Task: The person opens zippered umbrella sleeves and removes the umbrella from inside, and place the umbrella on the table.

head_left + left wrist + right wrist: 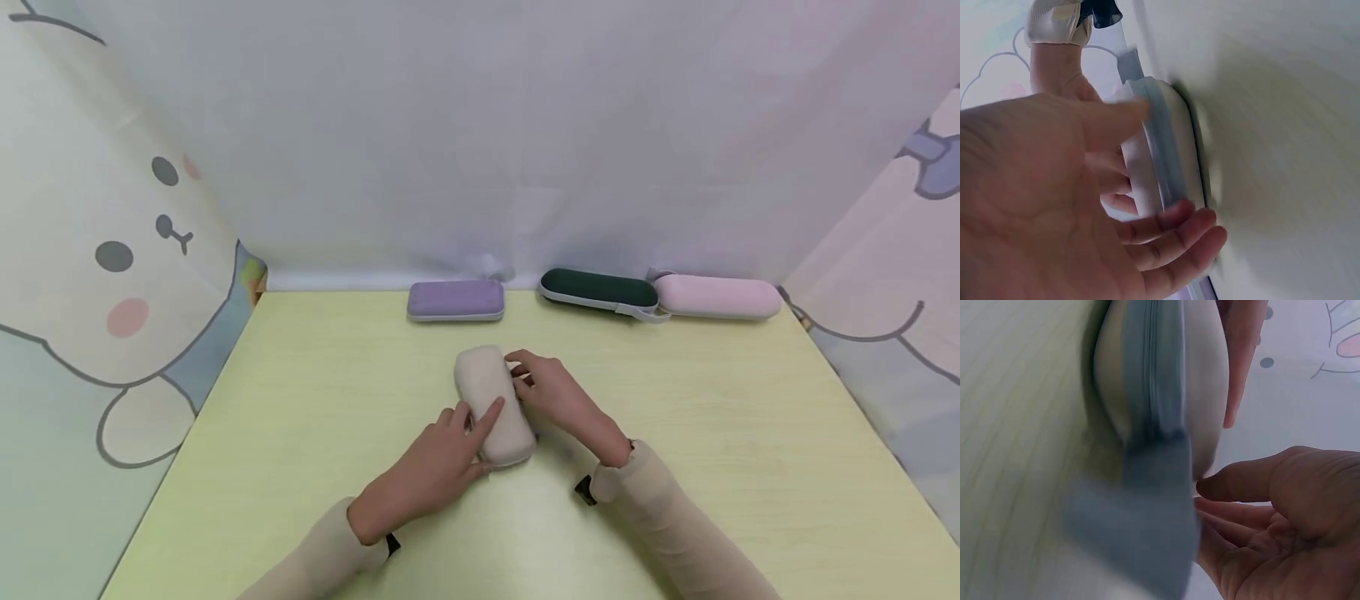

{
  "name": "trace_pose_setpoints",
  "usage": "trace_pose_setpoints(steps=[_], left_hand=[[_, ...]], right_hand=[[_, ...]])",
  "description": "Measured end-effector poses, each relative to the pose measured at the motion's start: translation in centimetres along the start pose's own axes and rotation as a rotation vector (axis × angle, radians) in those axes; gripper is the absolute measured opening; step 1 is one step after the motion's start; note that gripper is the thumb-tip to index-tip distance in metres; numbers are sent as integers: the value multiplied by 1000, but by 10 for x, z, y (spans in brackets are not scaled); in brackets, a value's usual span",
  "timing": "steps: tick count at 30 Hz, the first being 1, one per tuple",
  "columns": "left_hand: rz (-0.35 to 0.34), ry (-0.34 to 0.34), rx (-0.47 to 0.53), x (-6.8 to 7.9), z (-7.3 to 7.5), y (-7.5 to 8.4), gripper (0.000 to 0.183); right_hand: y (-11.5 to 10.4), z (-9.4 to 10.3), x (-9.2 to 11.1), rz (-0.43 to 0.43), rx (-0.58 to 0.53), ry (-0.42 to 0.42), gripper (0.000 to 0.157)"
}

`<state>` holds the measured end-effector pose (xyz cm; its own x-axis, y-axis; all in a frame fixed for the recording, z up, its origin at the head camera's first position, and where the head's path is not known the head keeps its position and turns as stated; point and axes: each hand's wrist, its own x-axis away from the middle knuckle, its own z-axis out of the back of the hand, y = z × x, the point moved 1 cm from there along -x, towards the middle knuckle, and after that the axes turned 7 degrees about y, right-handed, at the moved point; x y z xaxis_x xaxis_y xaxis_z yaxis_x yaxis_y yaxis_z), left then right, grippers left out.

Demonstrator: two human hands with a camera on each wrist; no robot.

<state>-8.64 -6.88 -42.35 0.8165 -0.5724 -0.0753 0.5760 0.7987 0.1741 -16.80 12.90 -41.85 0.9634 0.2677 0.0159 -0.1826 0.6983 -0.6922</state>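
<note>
A cream zippered glasses case lies slanted on the table, a grey zip band running round its side. My left hand holds its near left part, with one finger laid across the top and others along the side. At the far right side is my right hand, fingers bent right by the edge. In the right wrist view a grey strap hangs from the zip band and partly covers the fingertips of that hand. I cannot tell whether the right fingers pinch anything there.
Along the table's back edge stand a purple case, a dark green case with a grey strap, and a pink case. A pale curtain hangs behind the yellow table, with cartoon-printed cloth at both sides.
</note>
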Motion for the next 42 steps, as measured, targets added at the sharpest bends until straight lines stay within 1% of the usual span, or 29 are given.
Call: trace_pose_setpoints(steps=[2, 4, 7, 9, 12, 14, 16, 19, 21, 23, 27, 32, 36, 39, 42], left_hand=[[-23, 6, -64, -1, 1, 1, 77], [-35, 28, -117, -3, 1, 0, 73], [-25, 76, -157, -10, 1, -4, 70], [-19, 113, -187, -16, 1, -10, 72], [-32, 166, -221, -26, 1, -21, 84], [-54, 175, -211, -32, 1, -29, 92], [-86, 161, -165, -38, 1, -38, 97], [-106, 100, -76, -43, 1, -47, 96], [-106, 83, -42, -44, 1, -51, 92], [-95, 89, -43, -44, 2, -50, 90], [-68, 128, -79, -43, 7, -46, 87], [-5, 95, -62, -40, 13, -35, 89], [33, 76, -58, -35, 15, -27, 91], [45, 81, -85, -30, 15, -24, 91], [53, 74, -124, -26, 15, -21, 91]], right_hand=[[-2, -1, 1, 13, 9, -4, 35], [-5, -2, 3, 28, 32, -5, 33], [-6, -1, 6, 48, 59, -27, 33], [-6, 0, 8, 53, 75, -54, 37], [-4, 2, 13, 54, 85, -101, 42], [-3, 4, 15, 53, 70, -135, 46], [-2, 6, 18, 61, 54, -161, 48], [0, 9, 21, 73, 37, -184, 47], [1, 11, 22, 63, 45, -192, 43], [1, 13, 23, 48, 56, -203, 39], [2, 18, 23, 26, 57, -244, 31], [6, 19, 21, 35, 27, -322, 28], [10, 20, 20, 25, 17, -367, 25], [13, 22, 20, 19, 19, -384, 23], [17, 23, 21, -6, 8, -389, 22]])
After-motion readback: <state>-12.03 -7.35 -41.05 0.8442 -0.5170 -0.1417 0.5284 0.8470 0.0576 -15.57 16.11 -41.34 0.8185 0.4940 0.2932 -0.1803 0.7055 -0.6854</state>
